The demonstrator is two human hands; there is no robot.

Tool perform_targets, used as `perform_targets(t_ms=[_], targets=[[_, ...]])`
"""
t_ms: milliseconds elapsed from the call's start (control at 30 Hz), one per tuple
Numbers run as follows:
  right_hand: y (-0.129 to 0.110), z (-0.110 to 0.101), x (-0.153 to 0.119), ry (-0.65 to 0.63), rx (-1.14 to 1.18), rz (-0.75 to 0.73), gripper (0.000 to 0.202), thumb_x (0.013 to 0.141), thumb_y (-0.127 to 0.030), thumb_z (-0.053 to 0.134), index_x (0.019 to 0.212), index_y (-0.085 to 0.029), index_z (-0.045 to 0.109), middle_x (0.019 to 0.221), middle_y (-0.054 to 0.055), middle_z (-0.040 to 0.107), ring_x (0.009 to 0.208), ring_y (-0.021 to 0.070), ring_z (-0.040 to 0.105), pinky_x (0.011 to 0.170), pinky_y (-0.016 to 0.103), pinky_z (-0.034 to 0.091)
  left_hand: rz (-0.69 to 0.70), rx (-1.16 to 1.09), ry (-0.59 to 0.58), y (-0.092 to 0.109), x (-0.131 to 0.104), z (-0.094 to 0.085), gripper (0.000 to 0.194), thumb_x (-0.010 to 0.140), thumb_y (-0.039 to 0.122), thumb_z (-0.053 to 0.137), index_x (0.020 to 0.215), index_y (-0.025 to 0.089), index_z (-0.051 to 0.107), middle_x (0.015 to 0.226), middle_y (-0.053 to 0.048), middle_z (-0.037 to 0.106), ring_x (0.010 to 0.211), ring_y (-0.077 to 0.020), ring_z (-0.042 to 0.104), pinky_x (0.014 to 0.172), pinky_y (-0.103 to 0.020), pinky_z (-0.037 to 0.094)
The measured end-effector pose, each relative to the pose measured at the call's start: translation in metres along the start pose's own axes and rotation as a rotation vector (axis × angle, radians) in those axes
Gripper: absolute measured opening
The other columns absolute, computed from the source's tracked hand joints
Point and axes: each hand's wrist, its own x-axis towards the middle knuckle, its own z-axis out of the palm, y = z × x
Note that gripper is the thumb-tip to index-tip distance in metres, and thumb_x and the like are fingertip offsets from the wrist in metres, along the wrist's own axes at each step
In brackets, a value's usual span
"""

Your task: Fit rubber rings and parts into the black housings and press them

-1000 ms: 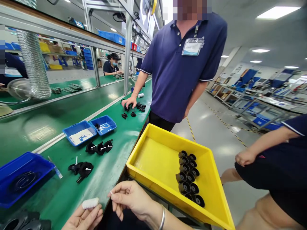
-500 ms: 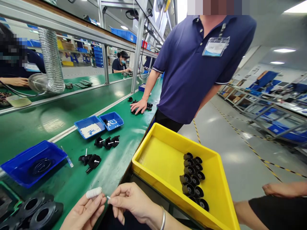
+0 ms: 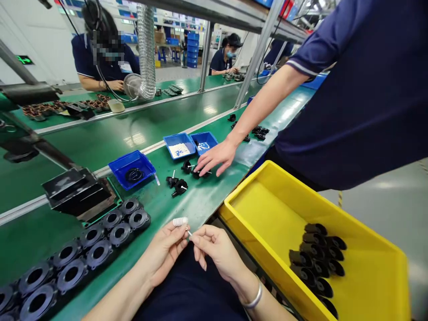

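At the table's (image 3: 195,207) near edge, I pinch a small white stick (image 3: 189,233) in my right hand (image 3: 214,245), its far end close to my left hand (image 3: 167,240), whose fingers bunch narrowly; I cannot tell whether they grip it. Farther along, a co-worker's hand (image 3: 218,156) covers some black parts (image 3: 187,166).

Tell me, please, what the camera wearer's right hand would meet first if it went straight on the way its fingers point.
Most likely the left hand, just beyond the small white pin that the right hand holds, though depth is hard to judge.
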Motion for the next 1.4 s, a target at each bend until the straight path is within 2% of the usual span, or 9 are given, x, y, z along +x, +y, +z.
perform_targets(t_ms=[300,500,567,700,767,933,1033,1200,1400], targets=[[0.004,0.004,0.006,-0.008,0.010,0.005,0.043,0.082,-0.053,0.075,0.082,-0.012,0.062,0.054,0.000,0.065,0.036,0.0064,0.049,0.038,0.017,0.038,0.007,0.019,-0.047,0.000,0.000,-0.004,0.030,0.069,0.022,0.090,0.091,0.015,0.071,0.083,0.000,0.066,0.072,-0.0069,0.062,0.071,-0.015,0.055],[0.005,0.004,0.005,0.033,-0.193,-0.040,0.042,0.085,-0.055,0.071,0.085,-0.014,0.061,0.057,0.000,0.064,0.040,0.0070,0.050,0.042,0.019,0.038,0.055,0.070,-0.029,0.000,0.000,-0.007,0.029,0.069,0.022,0.090,0.090,0.016,0.071,0.082,0.000,0.066,0.071,-0.0060,0.059,0.070,-0.015,0.051],[0.004,0.005,0.003,0.082,-0.336,-0.102,0.038,0.089,-0.053,0.068,0.084,-0.015,0.063,0.058,-0.001,0.063,0.043,0.0079,0.050,0.045,0.021,0.038,0.114,0.128,-0.012,0.000,0.000,-0.006,0.031,0.067,0.023,0.091,0.089,0.016,0.071,0.080,0.001,0.065,0.070,-0.0061,0.057,0.069,-0.015,0.050],[0.002,0.008,-0.005,0.174,-0.692,-0.339,0.030,0.097,-0.041,0.059,0.082,-0.017,0.069,0.061,0.001,0.062,0.053,0.0112,0.054,0.055,0.024,0.042,0.210,0.242,0.008,-0.001,-0.001,-0.005,0.033,0.065,0.029,0.091,0.088,0.017,0.071,0.078,0.001,0.064,0.071,-0.0078,0.055,0.070,-0.017,0.048],[0.000,0.007,-0.008,0.176,-0.766,-0.392,0.029,0.098,-0.039,0.058,0.082,-0.018,0.070,0.061,0.001,0.062,0.055,0.0120,0.055,0.058,0.025,0.043,0.238,0.283,0.019,-0.001,-0.002,-0.005,0.033,0.064,0.030,0.092,0.085,0.016,0.071,0.079,0.000,0.065,0.074,-0.0097,0.057,0.072,-0.019,0.049],[-0.004,0.001,-0.013,0.104,-0.639,-0.278,0.032,0.096,-0.041,0.061,0.080,-0.016,0.070,0.057,0.000,0.062,0.048,0.0103,0.053,0.052,0.023,0.040,0.293,0.477,0.028,0.004,-0.004,-0.006,0.031,0.059,0.032,0.093,0.075,0.015,0.071,0.079,-0.003,0.069,0.080,-0.0159,0.064,0.077,-0.023,0.052],[-0.002,-0.001,-0.015,0.112,-0.556,-0.225,0.034,0.094,-0.045,0.063,0.078,-0.014,0.068,0.056,0.001,0.063,0.045,0.0087,0.050,0.048,0.021,0.038,0.289,0.546,0.011,0.005,-0.004,-0.005,0.032,0.058,0.033,0.094,0.073,0.015,0.071,0.077,-0.004,0.070,0.078,-0.0175,0.065,0.076,-0.024,0.053],[0.008,-0.001,-0.017,0.111,-0.301,-0.151,0.042,0.088,-0.055,0.067,0.082,-0.014,0.062,0.056,0.001,0.062,0.041,0.0074,0.048,0.043,0.018,0.035,0.286,0.536,-0.004,-0.002,-0.003,-0.005,0.033,0.061,0.036,0.092,0.078,0.016,0.072,0.078,-0.003,0.069,0.079,-0.0163,0.065,0.076,-0.022,0.054],[0.018,-0.001,-0.016,0.116,-0.155,-0.190,0.048,0.084,-0.059,0.071,0.083,-0.013,0.059,0.055,0.000,0.061,0.040,0.0060,0.047,0.042,0.017,0.034,0.312,0.499,0.048,-0.016,-0.001,-0.004,0.040,0.056,0.039,0.094,0.079,0.016,0.071,0.080,-0.004,0.070,0.083,-0.0182,0.067,0.078,-0.022,0.055]])
